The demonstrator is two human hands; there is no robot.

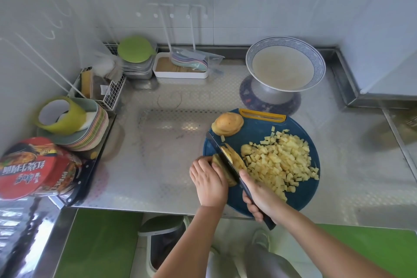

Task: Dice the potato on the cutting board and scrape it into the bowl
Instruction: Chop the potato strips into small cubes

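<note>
Left hand: our left hand point(208, 181) curls its fingers over the potato point(222, 168), pressing it onto the cutting board point(259, 128).
Right hand: our right hand point(259, 196) grips the knife point(225, 160), blade in the potato.
Diced pieces point(279, 160): on the board, right of the knife.
Bowl point(285, 66): beyond the board.

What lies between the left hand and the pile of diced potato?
Head view: the potato piece the left hand grips, and the knife cutting it.
</note>
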